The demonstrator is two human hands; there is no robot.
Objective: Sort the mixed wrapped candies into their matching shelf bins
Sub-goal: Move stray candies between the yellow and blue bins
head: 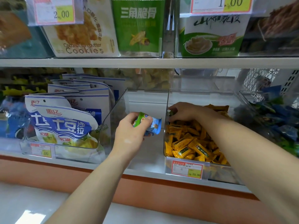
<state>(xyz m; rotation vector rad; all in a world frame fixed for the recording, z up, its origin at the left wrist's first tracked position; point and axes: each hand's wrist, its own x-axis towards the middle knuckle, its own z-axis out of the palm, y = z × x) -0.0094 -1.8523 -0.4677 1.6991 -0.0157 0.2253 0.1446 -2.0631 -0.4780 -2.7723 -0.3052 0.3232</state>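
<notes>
The left hand (pixel 129 135) grips a couple of wrapped candies (pixel 152 124), one green and one light blue, crinkly foil. It's over the open gap between two clear bins. The right hand (pixel 182 111) is down in the yellow candy bin (pixel 166 101), fingers curled at the back left corner near something dark green, and I can't tell if it's actually gripping. That bin is packed with yellow candies (pixel 191 144), with a price tag (pixel 186 169) up front. It's a white store shelf (pixel 145 172) with blue-white snack bags (pixel 64 123) on the left and blue and green candies (pixel 275 120) on the right.
</notes>
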